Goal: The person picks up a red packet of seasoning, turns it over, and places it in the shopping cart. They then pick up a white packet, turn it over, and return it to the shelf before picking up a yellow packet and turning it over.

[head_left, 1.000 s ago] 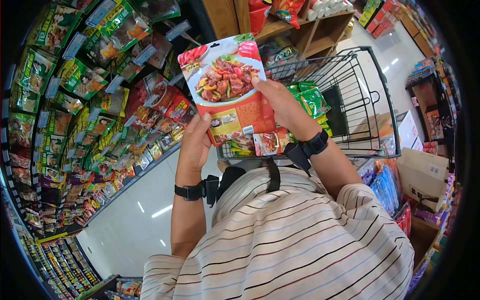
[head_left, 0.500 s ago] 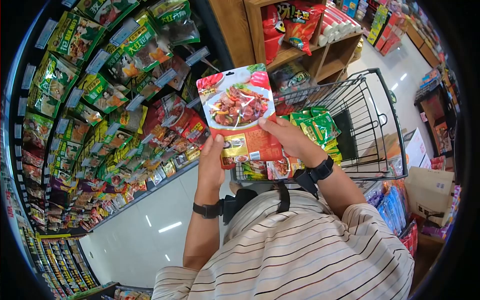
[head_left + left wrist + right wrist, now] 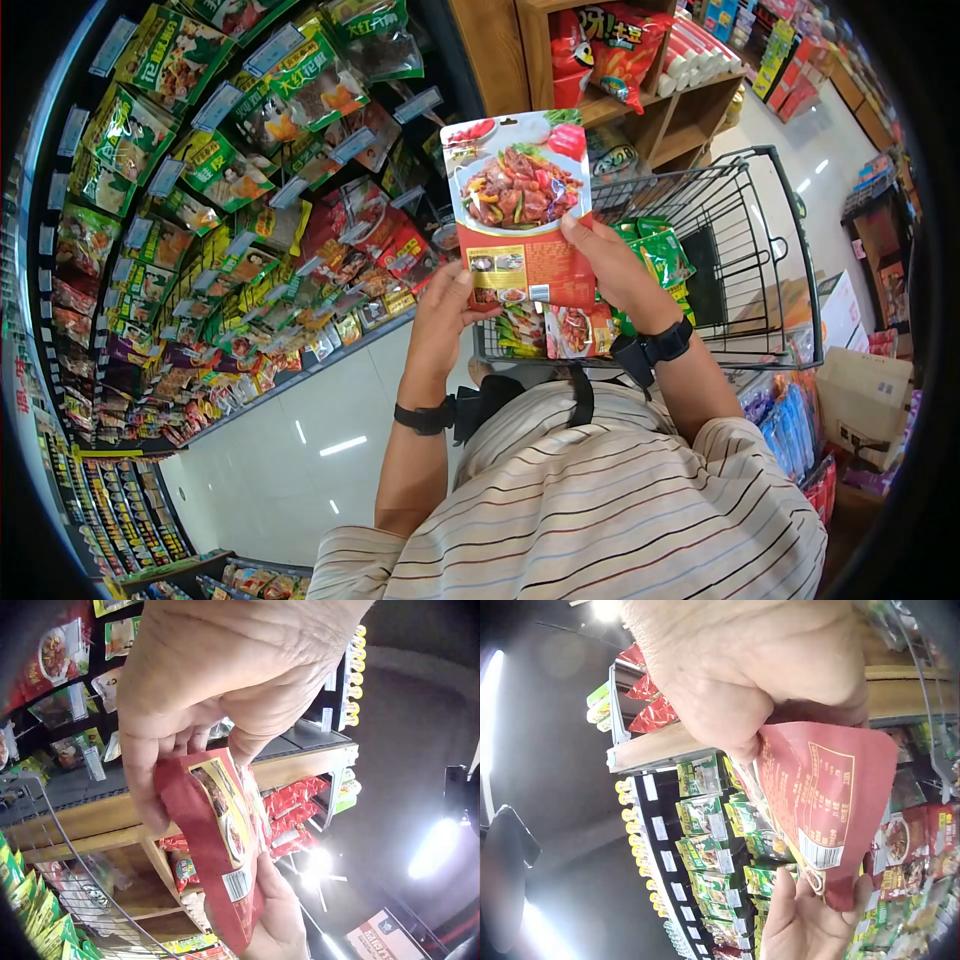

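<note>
A red food pouch (image 3: pixel 525 190) with a photo of a meat dish is held upright before the chest, its printed face with barcode toward the head camera. My right hand (image 3: pixel 622 268) grips its right edge, thumb on the printed face and fingers behind. At the lower left corner my left hand (image 3: pixel 438 315) holds it between thumb and fingers. The left wrist view shows the left fingers (image 3: pixel 142 776) curled at the pouch's edge. In the right wrist view the pouch's lower end rests by the left hand (image 3: pixel 806 930).
Beyond the right forearm stands a wire shopping cart (image 3: pixel 740 255) holding green packets (image 3: pixel 660 255) and a similar red packet (image 3: pixel 578 330). Hanging packets (image 3: pixel 215 170) fill the rack on the left. A wooden shelf (image 3: pixel 680 125) with red snack bags (image 3: pixel 625 55) is ahead; a cardboard box (image 3: pixel 862 400) stands right.
The pouch, first tilted, now stands straighter and lies further right in the head view. Both hands moved with it. The head view has shifted, so the surroundings sit lower and further right.
</note>
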The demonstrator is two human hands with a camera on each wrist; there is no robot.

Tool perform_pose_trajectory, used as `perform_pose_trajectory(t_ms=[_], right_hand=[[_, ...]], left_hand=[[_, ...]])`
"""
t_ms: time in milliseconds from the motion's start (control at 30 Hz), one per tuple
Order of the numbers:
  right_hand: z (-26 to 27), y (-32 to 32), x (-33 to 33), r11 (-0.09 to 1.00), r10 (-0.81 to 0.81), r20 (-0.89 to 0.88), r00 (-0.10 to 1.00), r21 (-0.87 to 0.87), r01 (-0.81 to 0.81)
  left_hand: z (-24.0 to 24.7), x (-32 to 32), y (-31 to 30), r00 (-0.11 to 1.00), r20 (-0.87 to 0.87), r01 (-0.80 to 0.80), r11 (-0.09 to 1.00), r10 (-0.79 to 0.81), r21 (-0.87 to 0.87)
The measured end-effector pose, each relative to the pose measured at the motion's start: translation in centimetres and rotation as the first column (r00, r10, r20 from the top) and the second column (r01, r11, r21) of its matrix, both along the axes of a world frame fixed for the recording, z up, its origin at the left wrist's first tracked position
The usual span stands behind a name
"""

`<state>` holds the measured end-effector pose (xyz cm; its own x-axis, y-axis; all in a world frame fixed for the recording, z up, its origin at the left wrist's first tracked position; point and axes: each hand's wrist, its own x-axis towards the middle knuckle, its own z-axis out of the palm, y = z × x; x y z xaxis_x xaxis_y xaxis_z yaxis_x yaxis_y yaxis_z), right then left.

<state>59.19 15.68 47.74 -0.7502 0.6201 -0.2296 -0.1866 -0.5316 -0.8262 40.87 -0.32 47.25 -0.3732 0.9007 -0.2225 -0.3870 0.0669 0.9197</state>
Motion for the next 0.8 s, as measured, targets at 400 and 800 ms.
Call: perform_pose_trajectory(t_ms=[400,800], right_hand=[[0.0,-0.3,0.5,1.0,0.013,-0.051,0.999,-0.018,-0.014],[0.0,-0.4,0.6,0.998,0.045,-0.08,0.996,-0.034,-0.048]], left_hand=[[-0.5,0.7,-0.8,0.994,-0.104,0.021,0.999,-0.025,-0.046],[0.1,0.9,-1.2,0.977,-0.212,0.012,1.0,-0.015,-0.017]])
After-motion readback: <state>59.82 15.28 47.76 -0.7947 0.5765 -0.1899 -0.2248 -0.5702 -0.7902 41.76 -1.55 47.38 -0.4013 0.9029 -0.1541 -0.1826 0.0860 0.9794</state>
